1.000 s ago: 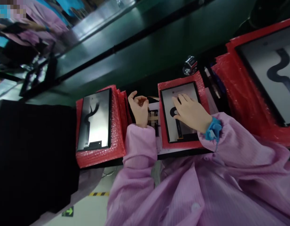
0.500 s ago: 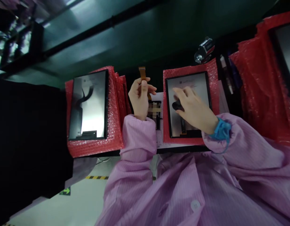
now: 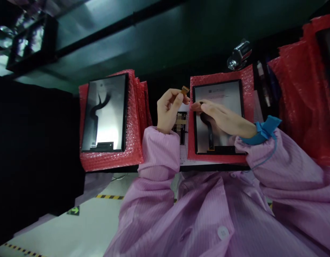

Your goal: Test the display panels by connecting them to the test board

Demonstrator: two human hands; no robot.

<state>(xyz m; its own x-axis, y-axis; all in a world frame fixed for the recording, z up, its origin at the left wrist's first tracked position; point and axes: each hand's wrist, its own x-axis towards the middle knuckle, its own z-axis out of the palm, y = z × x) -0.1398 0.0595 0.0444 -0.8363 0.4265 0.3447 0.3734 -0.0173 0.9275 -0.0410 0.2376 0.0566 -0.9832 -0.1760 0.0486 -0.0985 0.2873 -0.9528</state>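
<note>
On my feed I see a shiny silver metal cylinder (image 3: 239, 55) near a slim white-ended pen (image 3: 264, 85); yellow-and-black striped tape (image 3: 109, 196) and a dark green arrow sign (image 3: 73, 210) (pointing right) mark the pale floor (image 3: 92, 228).

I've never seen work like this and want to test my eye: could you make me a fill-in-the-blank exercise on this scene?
1. The orange strip is pinched in the person's ____ hand.
2. The panel beneath the right hand lies on ____ bubble wrap.
3. The wristband is ____.
4. The floor arrow is coloured ____.

Missing words: left; red; blue; green.
</note>
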